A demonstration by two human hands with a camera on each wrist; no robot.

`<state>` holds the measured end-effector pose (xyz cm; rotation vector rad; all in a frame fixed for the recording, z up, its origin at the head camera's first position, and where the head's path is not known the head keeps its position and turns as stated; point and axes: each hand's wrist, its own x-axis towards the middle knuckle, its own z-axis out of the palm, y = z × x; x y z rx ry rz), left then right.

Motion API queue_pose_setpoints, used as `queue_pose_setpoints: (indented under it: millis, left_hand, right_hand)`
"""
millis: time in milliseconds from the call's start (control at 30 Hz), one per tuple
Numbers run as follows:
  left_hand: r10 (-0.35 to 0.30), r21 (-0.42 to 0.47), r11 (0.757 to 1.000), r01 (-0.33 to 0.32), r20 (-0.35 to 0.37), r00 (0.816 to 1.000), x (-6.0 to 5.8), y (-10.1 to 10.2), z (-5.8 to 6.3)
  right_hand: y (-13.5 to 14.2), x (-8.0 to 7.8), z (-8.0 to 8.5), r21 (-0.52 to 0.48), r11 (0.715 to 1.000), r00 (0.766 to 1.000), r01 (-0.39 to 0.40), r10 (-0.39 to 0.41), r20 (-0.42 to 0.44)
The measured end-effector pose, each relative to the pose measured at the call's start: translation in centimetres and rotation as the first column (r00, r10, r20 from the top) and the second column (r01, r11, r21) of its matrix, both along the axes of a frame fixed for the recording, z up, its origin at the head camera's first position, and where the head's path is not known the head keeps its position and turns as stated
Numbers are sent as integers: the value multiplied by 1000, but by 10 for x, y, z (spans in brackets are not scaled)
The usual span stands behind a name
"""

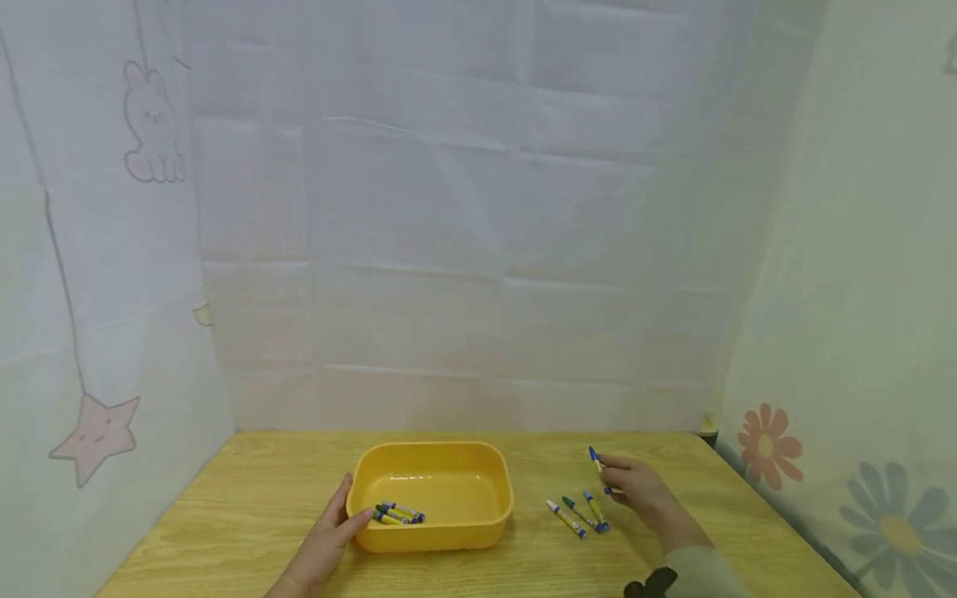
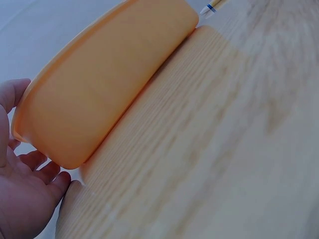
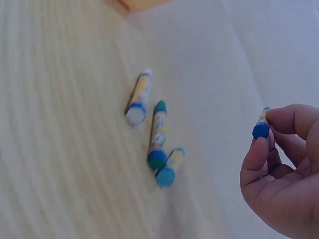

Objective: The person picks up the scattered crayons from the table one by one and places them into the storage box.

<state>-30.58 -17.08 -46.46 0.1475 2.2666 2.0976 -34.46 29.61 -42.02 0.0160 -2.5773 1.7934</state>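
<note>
My left hand (image 1: 323, 540) holds the left end of a yellow plastic basin (image 1: 434, 540), thumb over the rim and fingers along the outside wall. Inside the basin, at its near left, lie several crayons (image 1: 401, 515) with yellow wrappers. My right hand (image 1: 641, 492) pinches a blue crayon (image 3: 261, 124) between thumb and fingers, held above the table to the right. Just left of that hand, a white crayon (image 1: 566, 519), a green crayon (image 1: 581, 515) and a light blue crayon (image 1: 596, 509) lie close together; the green and light blue ones touch at their near ends.
Everything stands on a wood-grain table (image 1: 247, 507). A pale creased sheet (image 1: 449, 249) hangs behind it, with printed sheets at both sides: a star (image 1: 95, 436) on the left and flowers (image 1: 897, 531) on the right.
</note>
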Motion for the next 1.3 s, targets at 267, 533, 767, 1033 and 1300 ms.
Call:
queue_pose_setpoints:
  millis: [267, 533, 767, 1033, 1300]
  left_hand:
    - [6, -5, 1000, -6, -3, 1000, 0, -2, -2]
    - [0, 1, 1000, 0, -7, 1000, 0, -3, -3]
    - [13, -9, 1000, -13, -21, 1000, 0, -4, -4]
    - [6, 8, 1000, -6, -22, 1000, 1, -4, -4]
    - [13, -12, 1000, -13, -26, 1000, 1, -2, -3]
  right_hand:
    - [-27, -8, 17, -36, 997, 997, -75, 74, -21]
    - [-65, -20, 32, -75, 988, 990, -138, 136, -36]
    - [-97, -25, 39, -89, 978, 981, -189, 185, -51]
    - [-134, -31, 38, -100, 963, 968, -251, 250, -25]
    - [-169, -36, 34, -87, 958, 962, -274, 274, -12]
